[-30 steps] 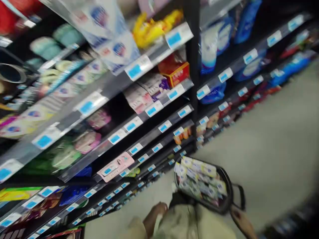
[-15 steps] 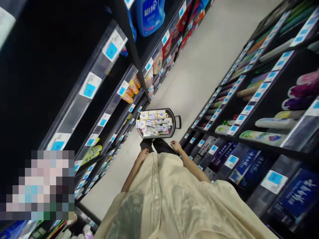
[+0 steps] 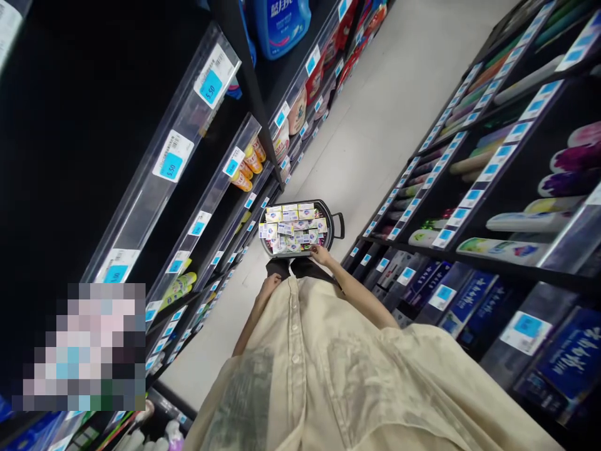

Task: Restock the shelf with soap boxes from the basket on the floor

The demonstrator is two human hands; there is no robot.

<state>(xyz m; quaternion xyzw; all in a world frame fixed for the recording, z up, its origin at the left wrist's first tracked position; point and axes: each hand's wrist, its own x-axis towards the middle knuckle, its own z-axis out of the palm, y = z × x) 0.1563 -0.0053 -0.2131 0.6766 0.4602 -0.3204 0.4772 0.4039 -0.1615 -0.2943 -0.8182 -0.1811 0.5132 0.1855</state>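
Note:
A dark shopping basket stands in the aisle just beyond my feet, full of small white, yellow and blue boxes stacked in rows. My right hand is at the basket's near rim, its fingers bent over the edge. Beside my thigh, my left hand hangs with loosely curled fingers and nothing visible in it. The basket's black handle sticks out at its right end.
Tall shelves line both sides. On the left are a blue detergent bottle, orange bottles and price tags. Blue packs and rounded bottles fill the right shelves. The pale floor runs ahead between them.
My right hand has moved forward and left, from beside my leg to the basket's near rim. My left hand stays low at my side. The view has shifted slightly.

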